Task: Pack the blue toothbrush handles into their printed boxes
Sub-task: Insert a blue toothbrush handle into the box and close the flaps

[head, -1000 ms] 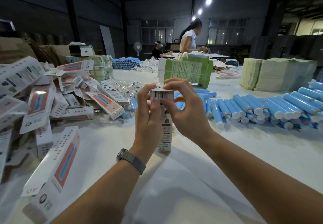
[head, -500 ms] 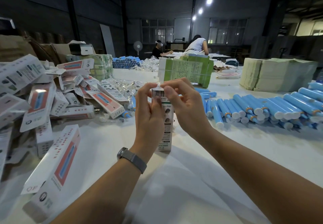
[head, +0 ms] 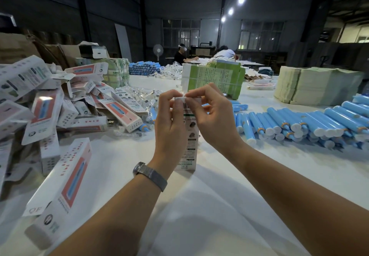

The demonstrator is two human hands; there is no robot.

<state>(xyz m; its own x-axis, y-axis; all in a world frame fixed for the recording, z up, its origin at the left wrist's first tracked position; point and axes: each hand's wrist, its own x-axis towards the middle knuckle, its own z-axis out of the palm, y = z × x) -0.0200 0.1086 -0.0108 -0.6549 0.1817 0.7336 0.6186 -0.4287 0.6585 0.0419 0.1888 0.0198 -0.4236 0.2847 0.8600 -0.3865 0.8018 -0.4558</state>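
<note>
1. I saw one printed box (head: 188, 145) standing upright on the white table (head: 229, 205), white with dark print on the side facing me.
2. My left hand (head: 169, 123) gripped its upper part, fingers curled round it; my right hand (head: 211, 115) pinched the top flap.
3. Blue toothbrush handles (head: 299, 123), too many to count, lay in rows to the right of the box, apart from both hands.
4. A heap of other boxes (head: 60, 111) lay to the left; two people (head: 201, 54) worked far behind.

Head-worn camera looks forward-down, close over table (head: 219, 205).
</note>
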